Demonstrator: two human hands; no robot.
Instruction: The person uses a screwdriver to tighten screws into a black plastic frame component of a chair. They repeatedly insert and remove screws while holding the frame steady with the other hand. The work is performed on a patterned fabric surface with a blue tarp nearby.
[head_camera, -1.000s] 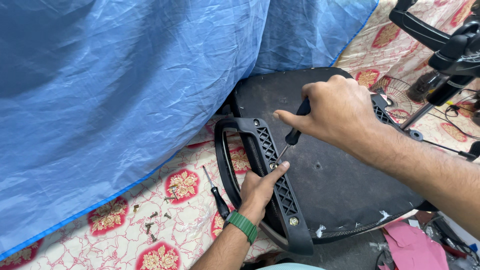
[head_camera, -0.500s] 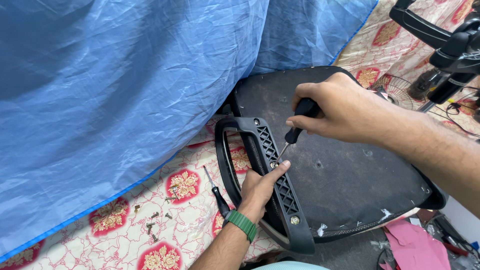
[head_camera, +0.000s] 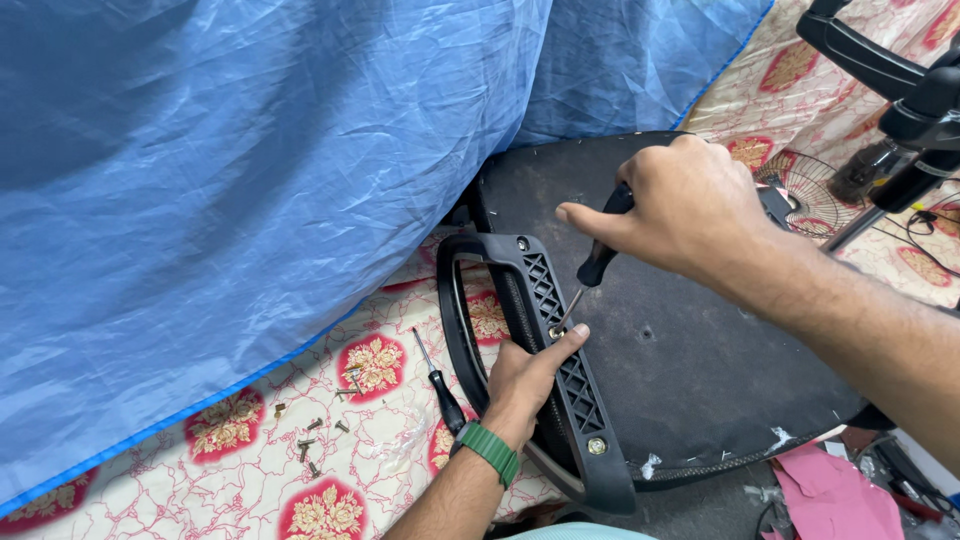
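A black chair seat (head_camera: 700, 350) lies upside down on a patterned sheet, with a black plastic armrest (head_camera: 555, 350) along its left edge. My left hand (head_camera: 525, 385), a green band on its wrist, grips the armrest's bar, thumb pressed beside a screw in the middle. My right hand (head_camera: 680, 205) holds a black-handled screwdriver (head_camera: 597, 262) tilted downward, its tip on that middle screw. A second screw (head_camera: 596, 446) sits lower in the armrest.
A blue tarp (head_camera: 250, 200) covers the left and top. A spare screwdriver (head_camera: 440, 385) and several loose screws (head_camera: 315, 440) lie on the sheet. A black chair base (head_camera: 890, 90) and a fan stand at the upper right. Pink scraps lie at the bottom right.
My right hand has kept the screwdriver on the middle screw, shifting slightly and turning its grip. My left hand stays on the armrest.
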